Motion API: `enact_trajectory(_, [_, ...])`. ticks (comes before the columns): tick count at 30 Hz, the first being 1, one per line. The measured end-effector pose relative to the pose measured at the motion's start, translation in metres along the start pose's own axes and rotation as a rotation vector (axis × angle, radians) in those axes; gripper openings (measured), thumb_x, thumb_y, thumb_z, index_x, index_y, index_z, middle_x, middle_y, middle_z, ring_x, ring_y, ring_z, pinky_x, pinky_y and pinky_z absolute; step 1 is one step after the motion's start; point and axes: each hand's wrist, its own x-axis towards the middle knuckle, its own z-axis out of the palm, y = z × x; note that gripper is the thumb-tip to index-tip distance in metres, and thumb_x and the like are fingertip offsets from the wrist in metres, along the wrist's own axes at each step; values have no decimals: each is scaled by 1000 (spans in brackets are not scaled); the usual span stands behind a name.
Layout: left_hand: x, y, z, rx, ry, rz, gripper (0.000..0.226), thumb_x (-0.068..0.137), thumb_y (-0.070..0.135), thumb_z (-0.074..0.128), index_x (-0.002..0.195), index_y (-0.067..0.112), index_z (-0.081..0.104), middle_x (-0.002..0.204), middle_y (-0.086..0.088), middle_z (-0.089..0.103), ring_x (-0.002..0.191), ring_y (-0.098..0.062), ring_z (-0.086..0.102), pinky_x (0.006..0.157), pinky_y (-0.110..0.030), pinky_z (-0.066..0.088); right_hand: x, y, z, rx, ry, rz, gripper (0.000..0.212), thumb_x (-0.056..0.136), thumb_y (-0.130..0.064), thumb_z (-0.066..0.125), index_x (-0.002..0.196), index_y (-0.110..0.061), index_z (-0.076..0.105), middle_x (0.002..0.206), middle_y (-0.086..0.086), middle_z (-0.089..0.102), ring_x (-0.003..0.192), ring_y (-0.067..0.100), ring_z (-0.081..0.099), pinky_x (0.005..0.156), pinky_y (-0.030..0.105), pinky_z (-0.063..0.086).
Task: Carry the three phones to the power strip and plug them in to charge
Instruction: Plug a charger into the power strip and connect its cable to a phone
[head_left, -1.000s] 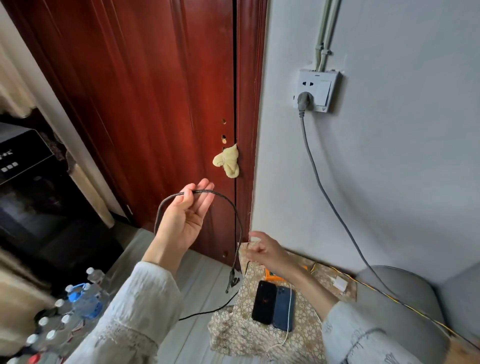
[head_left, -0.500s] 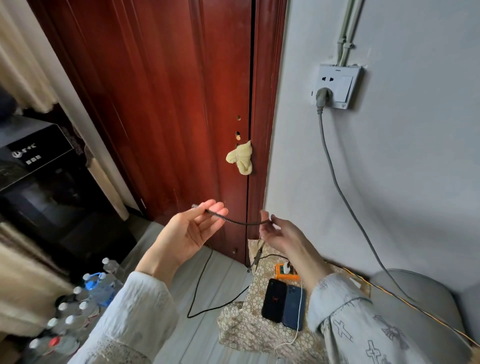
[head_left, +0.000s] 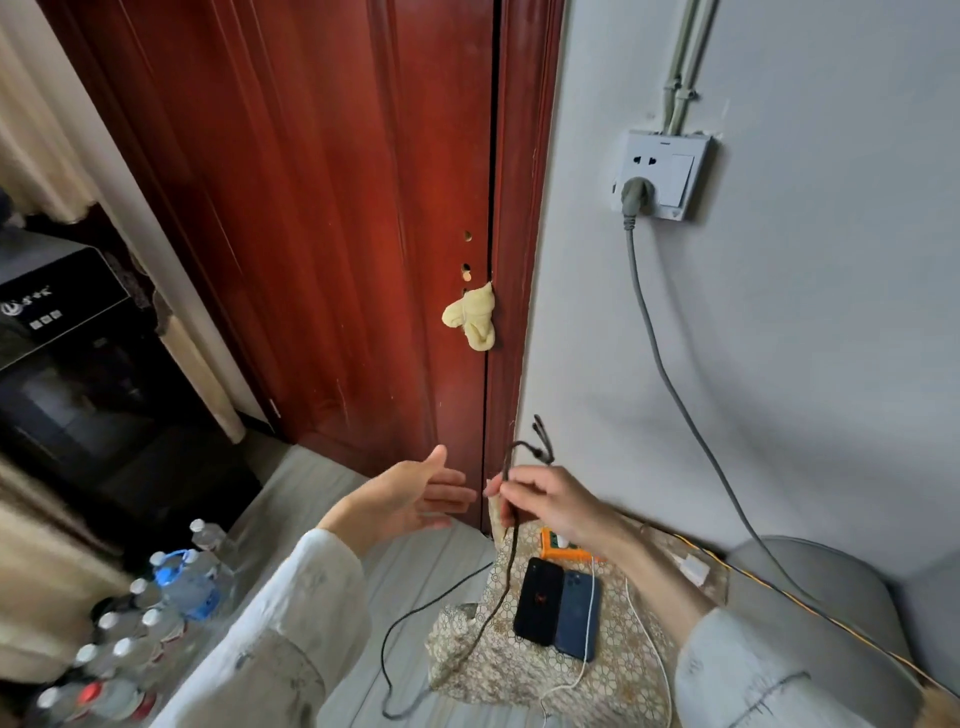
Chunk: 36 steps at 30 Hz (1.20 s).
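Observation:
Two phones lie side by side on a patterned cloth (head_left: 524, 670): a black phone (head_left: 537, 600) and a blue phone (head_left: 576, 616). A white cable (head_left: 587, 649) runs along the blue one. An orange power strip (head_left: 553, 545) sits just behind them, partly hidden by my right hand (head_left: 550, 501). That hand pinches a dark braided charging cable (head_left: 511, 512), whose connector ends stick up above the fingers; the rest hangs down to the floor. My left hand (head_left: 410, 499) is open, palm up, just left of it, holding nothing. A third phone is not visible.
A red wooden door (head_left: 311, 208) with a yellow cloth (head_left: 472, 319) stands ahead. A wall socket (head_left: 662, 174) holds a grey plug and cord. Several water bottles (head_left: 171, 597) stand at lower left, a black appliance (head_left: 57, 338) at left, a grey seat (head_left: 821, 587) at right.
My left hand has let go of the braided cable and dropped lower, open. My right hand now holds the cable alone, with its ends pointing up.

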Motion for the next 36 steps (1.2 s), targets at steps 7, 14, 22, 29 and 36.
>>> enact_trajectory(7, [19,21,41,-424,-50,-8,31,98,23,34,94,-2,51,70,-12,72,75,-20,60,68,-27,47,-16,24,0,-178,-39,59,23,93,-15,51,96,1,68,80,3,69,59,-11,59,58,4,42])
enact_trajectory(14, [23,10,44,-541,46,118,17,96,13,40,88,6,53,53,-3,69,45,-10,61,44,-17,51,-23,54,-3,-104,-94,180,27,90,-19,55,112,-7,64,108,11,70,83,-2,65,77,12,51])
enact_trajectory(22, [-9,-6,41,269,-109,332,21,91,1,48,95,14,64,74,-1,68,55,-6,62,52,-14,48,-3,26,-29,845,184,264,46,93,-45,39,115,-6,51,107,10,65,99,23,62,87,36,49])
enact_trajectory(29, [-10,-24,36,536,-135,320,24,90,4,49,101,20,64,80,2,71,66,-2,66,64,-14,52,9,-7,-25,1021,277,286,14,94,-17,48,95,-5,56,81,9,61,72,18,58,60,25,47])
enact_trajectory(36, [-7,-9,30,224,259,507,35,92,32,47,122,16,56,98,13,67,97,-3,60,76,-21,51,-4,-2,-13,464,289,43,14,86,-13,58,92,-6,70,91,20,70,78,26,68,72,31,56])
